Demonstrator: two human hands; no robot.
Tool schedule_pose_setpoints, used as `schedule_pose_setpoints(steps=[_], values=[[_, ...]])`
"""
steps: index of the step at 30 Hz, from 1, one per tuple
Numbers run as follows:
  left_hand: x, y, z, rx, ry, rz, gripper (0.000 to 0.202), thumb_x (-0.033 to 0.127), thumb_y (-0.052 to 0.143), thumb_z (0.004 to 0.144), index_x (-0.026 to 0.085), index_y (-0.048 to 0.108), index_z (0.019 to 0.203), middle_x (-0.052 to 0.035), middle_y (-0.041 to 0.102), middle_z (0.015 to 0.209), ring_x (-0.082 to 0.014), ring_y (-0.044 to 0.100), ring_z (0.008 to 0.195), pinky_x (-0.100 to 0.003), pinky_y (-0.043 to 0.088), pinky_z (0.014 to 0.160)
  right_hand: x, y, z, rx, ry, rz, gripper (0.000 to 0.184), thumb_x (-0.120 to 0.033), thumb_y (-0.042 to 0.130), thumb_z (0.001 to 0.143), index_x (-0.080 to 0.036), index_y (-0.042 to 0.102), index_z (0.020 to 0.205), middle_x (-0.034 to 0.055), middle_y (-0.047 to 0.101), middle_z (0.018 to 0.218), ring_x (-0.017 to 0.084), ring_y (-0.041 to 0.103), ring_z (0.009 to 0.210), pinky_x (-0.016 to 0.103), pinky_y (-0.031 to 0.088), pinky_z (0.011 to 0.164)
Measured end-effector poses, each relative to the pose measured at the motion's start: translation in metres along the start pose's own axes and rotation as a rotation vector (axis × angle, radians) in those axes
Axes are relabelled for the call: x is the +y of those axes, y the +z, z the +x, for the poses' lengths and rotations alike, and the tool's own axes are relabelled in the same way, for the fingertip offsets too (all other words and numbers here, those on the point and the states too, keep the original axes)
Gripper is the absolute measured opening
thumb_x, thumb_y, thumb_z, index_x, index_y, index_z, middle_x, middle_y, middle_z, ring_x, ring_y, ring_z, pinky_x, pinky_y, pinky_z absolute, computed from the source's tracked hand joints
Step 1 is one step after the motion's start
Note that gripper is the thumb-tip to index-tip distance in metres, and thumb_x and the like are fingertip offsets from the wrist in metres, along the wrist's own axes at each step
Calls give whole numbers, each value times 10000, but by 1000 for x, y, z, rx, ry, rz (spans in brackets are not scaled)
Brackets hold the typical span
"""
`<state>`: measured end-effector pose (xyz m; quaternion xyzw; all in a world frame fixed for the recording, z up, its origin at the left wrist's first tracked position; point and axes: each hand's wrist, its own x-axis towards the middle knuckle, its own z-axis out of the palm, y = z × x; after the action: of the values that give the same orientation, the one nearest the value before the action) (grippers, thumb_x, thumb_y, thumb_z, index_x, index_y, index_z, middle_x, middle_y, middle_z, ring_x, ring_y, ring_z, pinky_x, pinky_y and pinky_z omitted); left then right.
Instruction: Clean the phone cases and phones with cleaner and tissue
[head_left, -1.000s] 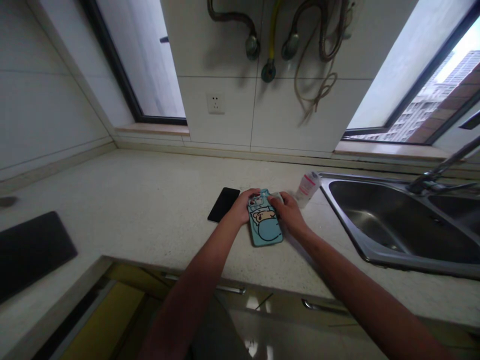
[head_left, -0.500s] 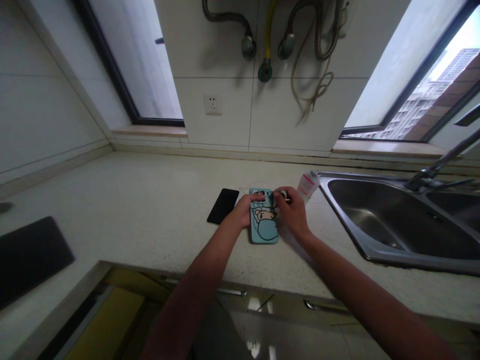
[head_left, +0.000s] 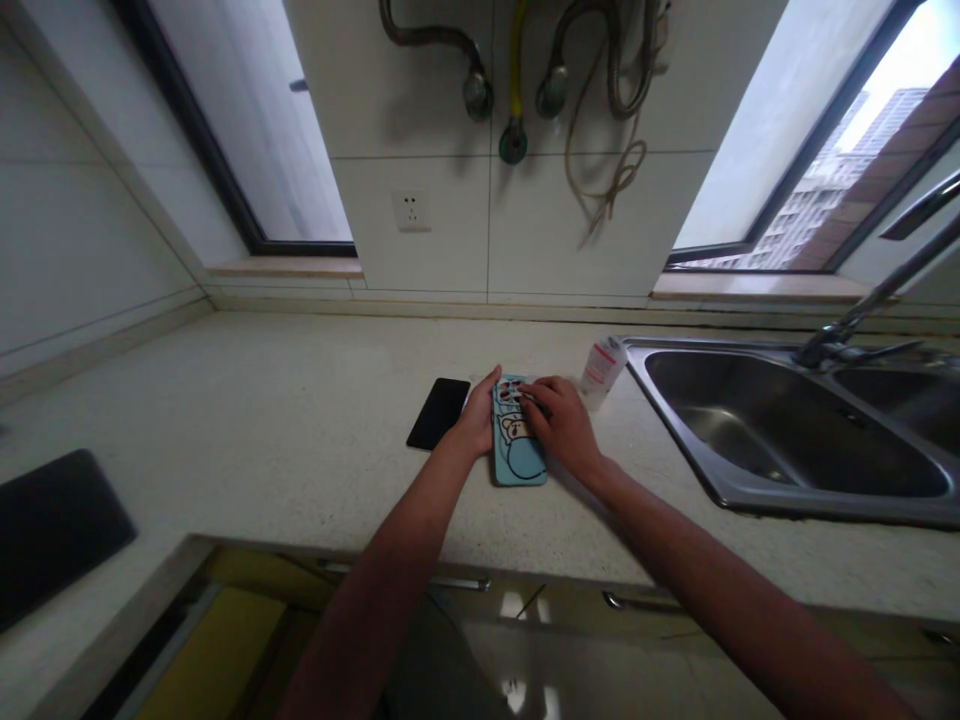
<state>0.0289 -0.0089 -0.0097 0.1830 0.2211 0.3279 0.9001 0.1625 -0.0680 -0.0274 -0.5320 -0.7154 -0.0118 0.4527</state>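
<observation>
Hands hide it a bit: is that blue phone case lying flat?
Flat: the blue phone case rests on the counter, printed back up, right hand on top.

Phone case: the blue cartoon phone case has swung from a slant to nearly square with the counter's front edge

Left hand: the left hand has slid off the case's face to its left edge, with the thumb running up the side

Right hand: the right hand has moved from a pinch at the top right corner to lying over the upper part, its fingers across the face

White piece: the small white piece at the right fingertips no longer shows

View: the head has turned, so the wall socket sits further left in the frame
</observation>
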Motion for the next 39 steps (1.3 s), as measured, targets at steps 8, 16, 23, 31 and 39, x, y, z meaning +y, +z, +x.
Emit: schedule_pose_setpoints(steps=[8,16,23,31,39], values=[[1,-4,1,81,58,34,529,543,395,962,123,670,797,-101,690,691,-200,674,618,-318,555,669,-14,0,-5,-102,-85,-59,277,-269,542,912,-187,684,1135,144,636,1029,296,576,983,470,503,871],[-1,-5,6,112,129,57,537,612,504,897,155,575,625,-79,649,631,-195,666,643,-292,540,653,-24,0,-9,-172,-155,2,271,-252,517,926,-207,691,1129,138,641,1071,278,588,1010,473,518,896],[-3,-6,4,100,78,63,637,658,403,917,100,696,828,-136,693,695,-226,690,664,-332,556,688,-26,0,-11,-222,-286,107,339,-236,536,918,-207,654,1235,136,650,1230,273,590,1164,519,467,1029],[-2,-5,4,157,66,53,638,645,393,925,92,709,950,-144,723,758,-245,711,701,-354,568,708,-26,-4,-8,-265,-333,241,308,-164,538,884,-239,716,1125,101,711,1103,235,654,1039,467,537,926],[-1,-5,1,149,121,90,665,655,342,935,77,664,994,-149,721,776,-254,707,681,-406,577,684,-33,-10,-7,-420,-409,358,304,-155,495,898,-231,716,1091,95,706,1082,196,674,995,372,563,862]])
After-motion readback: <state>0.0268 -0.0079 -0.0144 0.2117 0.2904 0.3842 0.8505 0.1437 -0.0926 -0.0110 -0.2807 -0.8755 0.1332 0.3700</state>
